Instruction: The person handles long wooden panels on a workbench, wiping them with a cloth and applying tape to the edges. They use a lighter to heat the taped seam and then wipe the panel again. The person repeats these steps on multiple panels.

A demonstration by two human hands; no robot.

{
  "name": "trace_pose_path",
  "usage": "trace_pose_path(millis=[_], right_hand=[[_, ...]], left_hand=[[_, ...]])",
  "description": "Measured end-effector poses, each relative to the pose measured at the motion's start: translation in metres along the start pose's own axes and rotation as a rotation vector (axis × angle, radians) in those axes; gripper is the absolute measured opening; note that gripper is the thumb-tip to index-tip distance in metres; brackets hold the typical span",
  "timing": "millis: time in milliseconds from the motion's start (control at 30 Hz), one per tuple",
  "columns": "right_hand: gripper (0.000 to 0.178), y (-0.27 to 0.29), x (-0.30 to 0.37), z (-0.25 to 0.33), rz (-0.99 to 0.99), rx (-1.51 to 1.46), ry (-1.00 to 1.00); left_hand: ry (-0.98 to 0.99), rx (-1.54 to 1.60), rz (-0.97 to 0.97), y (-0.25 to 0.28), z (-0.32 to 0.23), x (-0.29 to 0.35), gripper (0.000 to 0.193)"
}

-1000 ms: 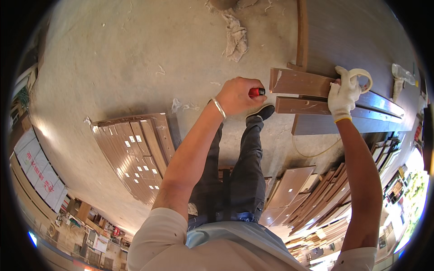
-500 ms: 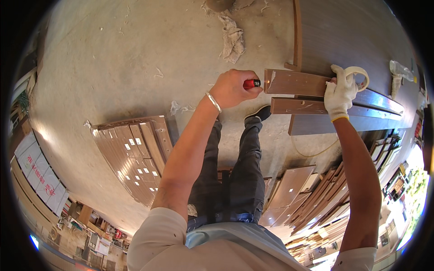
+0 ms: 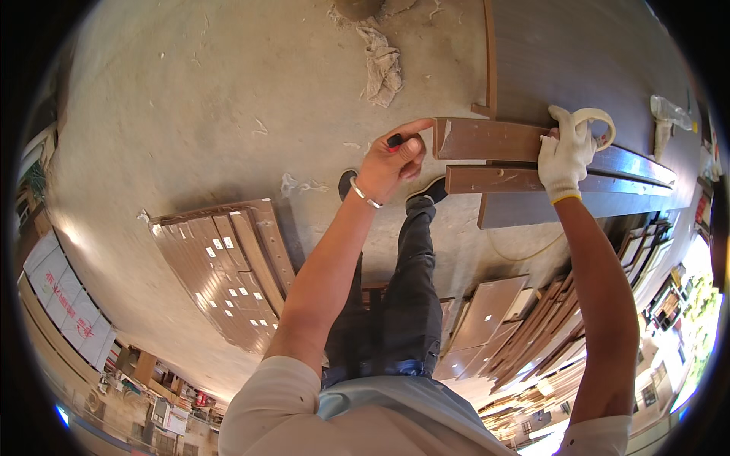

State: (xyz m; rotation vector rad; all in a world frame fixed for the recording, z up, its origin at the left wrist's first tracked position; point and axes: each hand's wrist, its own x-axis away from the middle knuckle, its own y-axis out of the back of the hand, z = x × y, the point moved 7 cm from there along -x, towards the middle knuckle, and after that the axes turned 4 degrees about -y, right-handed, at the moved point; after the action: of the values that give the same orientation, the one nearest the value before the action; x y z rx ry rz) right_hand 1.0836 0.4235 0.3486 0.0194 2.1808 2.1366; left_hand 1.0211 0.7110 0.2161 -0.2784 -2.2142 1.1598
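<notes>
My left hand (image 3: 391, 159) is closed around a small tool with a red and black body (image 3: 395, 141), its index finger stretched toward the left end of a brown wooden board (image 3: 487, 139). My right hand (image 3: 566, 152), in a white glove, presses on that board and has a roll of beige tape (image 3: 595, 121) hooked around it. A second brown board (image 3: 494, 179) lies just below the first. Both rest on a dark workbench (image 3: 593, 53).
A stack of brown panels (image 3: 224, 266) with small white labels lies on the concrete floor at the left. A crumpled rag (image 3: 382, 64) is on the floor further off. More boards (image 3: 517, 319) are piled at the lower right. A plastic bottle (image 3: 663, 110) lies on the bench.
My left hand has moved up and left along the board's end, and its index finger now points at the corner. My gloved right hand has stayed on the board.
</notes>
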Motion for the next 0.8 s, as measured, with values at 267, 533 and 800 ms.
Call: trace_pose_path(millis=[267, 533, 800], right_hand=[[0.043, 0.000, 0.001, 0.000, -0.034, -0.032, 0.023], [0.043, -0.001, 0.001, -0.002, -0.051, -0.039, 0.044], [0.046, 0.000, 0.001, 0.000, -0.020, -0.017, 0.026]], left_hand=[[-0.053, 0.357, 0.206, -0.030, 0.021, -0.008, 0.078], [-0.036, 0.318, 0.276, -0.021, 0.018, -0.026, 0.062], [-0.120, 0.296, 0.195, -0.024, 0.014, -0.029, 0.049]])
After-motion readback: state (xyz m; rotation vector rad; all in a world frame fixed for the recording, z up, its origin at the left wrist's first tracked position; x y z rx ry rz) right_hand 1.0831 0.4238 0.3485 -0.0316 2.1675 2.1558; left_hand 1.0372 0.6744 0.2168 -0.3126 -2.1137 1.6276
